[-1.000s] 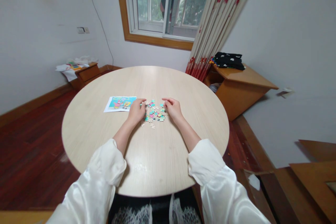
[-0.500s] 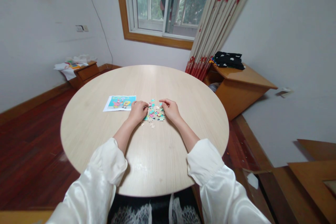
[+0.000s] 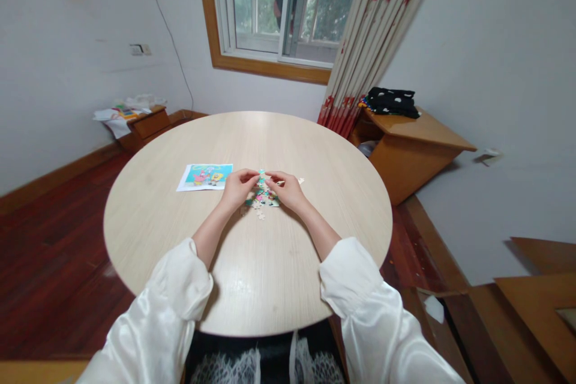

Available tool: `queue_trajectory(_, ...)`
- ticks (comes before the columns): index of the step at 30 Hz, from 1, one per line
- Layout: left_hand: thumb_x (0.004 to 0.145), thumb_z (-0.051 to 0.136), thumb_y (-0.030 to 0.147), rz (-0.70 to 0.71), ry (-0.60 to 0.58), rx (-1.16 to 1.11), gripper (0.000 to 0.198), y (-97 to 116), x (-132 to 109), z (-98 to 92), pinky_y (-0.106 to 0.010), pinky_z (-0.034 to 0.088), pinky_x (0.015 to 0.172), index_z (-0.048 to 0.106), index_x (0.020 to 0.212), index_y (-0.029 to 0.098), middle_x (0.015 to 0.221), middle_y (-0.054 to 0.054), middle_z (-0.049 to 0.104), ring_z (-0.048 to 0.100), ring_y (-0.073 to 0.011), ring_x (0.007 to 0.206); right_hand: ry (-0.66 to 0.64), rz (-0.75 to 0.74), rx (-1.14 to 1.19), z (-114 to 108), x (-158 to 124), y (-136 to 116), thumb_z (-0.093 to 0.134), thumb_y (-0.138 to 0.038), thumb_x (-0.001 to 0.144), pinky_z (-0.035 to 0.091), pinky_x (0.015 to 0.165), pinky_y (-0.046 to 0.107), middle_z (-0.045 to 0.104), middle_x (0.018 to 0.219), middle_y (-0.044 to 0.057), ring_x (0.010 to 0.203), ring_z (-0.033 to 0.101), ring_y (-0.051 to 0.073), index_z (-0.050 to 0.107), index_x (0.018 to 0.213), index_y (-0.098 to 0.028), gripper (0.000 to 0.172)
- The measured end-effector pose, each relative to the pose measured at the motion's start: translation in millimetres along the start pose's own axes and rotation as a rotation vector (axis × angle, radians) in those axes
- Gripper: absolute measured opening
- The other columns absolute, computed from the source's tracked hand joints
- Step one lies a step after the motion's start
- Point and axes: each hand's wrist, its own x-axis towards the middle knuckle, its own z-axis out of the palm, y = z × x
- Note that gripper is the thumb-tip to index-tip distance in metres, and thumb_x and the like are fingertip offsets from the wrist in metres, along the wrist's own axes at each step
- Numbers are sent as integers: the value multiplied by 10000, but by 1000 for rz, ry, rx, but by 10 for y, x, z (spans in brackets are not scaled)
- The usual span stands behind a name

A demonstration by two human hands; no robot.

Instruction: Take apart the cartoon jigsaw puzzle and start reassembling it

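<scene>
Small jigsaw puzzle pieces point(image 3: 260, 198), teal, pink and pale, lie in a loose cluster at the middle of the round table point(image 3: 252, 276). My left hand point(image 3: 239, 187) is over the cluster's left side, thumb and forefinger pinched together near a teal piece point(image 3: 261, 173). Opposite it, my right hand point(image 3: 287, 191) covers the right side, its fingertips close to the left ones and drawn together. What either pinch holds is too small to make out. A few pale pieces point(image 3: 261, 215) lie nearer to me. One pale piece point(image 3: 301, 180) shows just beyond my right hand.
A printed cartoon picture sheet point(image 3: 204, 177) lies flat to the left of my left hand. Behind the table are a window point(image 3: 288, 6) and a curtain point(image 3: 360, 42). A wooden cabinet point(image 3: 418, 138) with folded dark cloth point(image 3: 392, 102) stands at the right.
My right hand has moved left over the cluster, and my left fingertips have shifted slightly right and up, so both hands are closer together. A pale piece now shows beyond my right hand.
</scene>
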Motion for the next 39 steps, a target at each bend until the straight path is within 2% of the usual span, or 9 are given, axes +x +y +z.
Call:
queue_trajectory(6, 568, 773, 424, -99, -11, -161, 351, 43, -13, 14, -292, 520, 597, 651, 733, 140, 644, -22, 661, 613, -155, 579, -102, 0, 70, 25, -4, -9, 600, -260, 781, 491, 687, 270, 713, 796, 35, 707, 623, 138, 719, 812, -162, 157)
queue_trajectory(12, 646, 675, 264, -70, 138, -4, 123, 6, 24, -40, -279, 486, 640, 629, 651, 151, 612, -6, 639, 599, -153, 606, -66, -5, -235, -52, -19, -39, 574, -259, 830, 469, 856, 359, 703, 956, 78, 905, 633, 187, 712, 923, -166, 191)
queue_trajectory(17, 673, 603, 188, -46, 175, 120, 60, -38, 50, -84, -288, 485, 701, 640, 644, 152, 650, -19, 666, 623, -171, 676, -393, -136, -580, -81, -150, -125, 717, -474, 724, 187, 1089, 538, 434, 1431, 124, 1339, 355, 281, 463, 1366, -276, 718)
queue_trajectory(20, 675, 577, 158, -51, 175, 152, 72, -63, 58, -77, -290, 489, 715, 645, 651, 153, 662, -22, 674, 631, -175, 692, -426, -137, -628, -48, -151, -101, 649, -440, 810, 170, 1092, 515, 463, 1406, 126, 1319, 387, 255, 507, 1330, -266, 567)
queue_trajectory(24, 681, 570, 144, -61, 169, 175, 77, -88, 64, -60, -301, 497, 724, 647, 674, 147, 690, -37, 683, 640, -183, 707, -301, -142, -600, -49, -66, 0, 585, -269, 874, 330, 989, 431, 635, 1159, 98, 1107, 556, 215, 661, 1116, -215, 259)
queue_trajectory(28, 702, 548, 139, -59, 152, 208, 108, -97, 67, -73, -321, 504, 773, 653, 726, 144, 758, -53, 696, 650, -193, 765, -209, -157, -523, -74, -4, 107, 607, -183, 841, 425, 865, 346, 683, 964, 82, 918, 601, 188, 688, 1027, -178, 203)
queue_trajectory(32, 746, 552, 182, 22, 57, 385, 193, -96, 39, -101, -361, 481, 895, 668, 894, 138, 955, -93, 692, 640, -219, 926, -89, -154, -436, -70, 27, 155, 604, -125, 813, 464, 833, 319, 689, 956, 78, 880, 610, 173, 688, 1015, -175, 225)
queue_trajectory(35, 733, 652, 302, 156, -105, 577, 424, -107, -27, -114, -414, 394, 1020, 621, 1125, 141, 1196, -146, 601, 536, -278, 1160, -33, -139, -404, -113, 43, 120, 560, -128, 829, 472, 867, 321, 686, 1030, 87, 932, 617, 172, 671, 1077, -178, 275)
queue_trajectory(39, 684, 720, 436, 238, -294, 805, 676, -154, -108, -118, -545, 260, 1074, 533, 1279, 176, 1333, -188, 489, 407, -365, 1279, -128, -60, -528, -276, 16, 49, 583, -284, 844, 333, 1056, 445, 554, 1316, 145, 1231, 496, 244, 510, 1327, -186, 498)
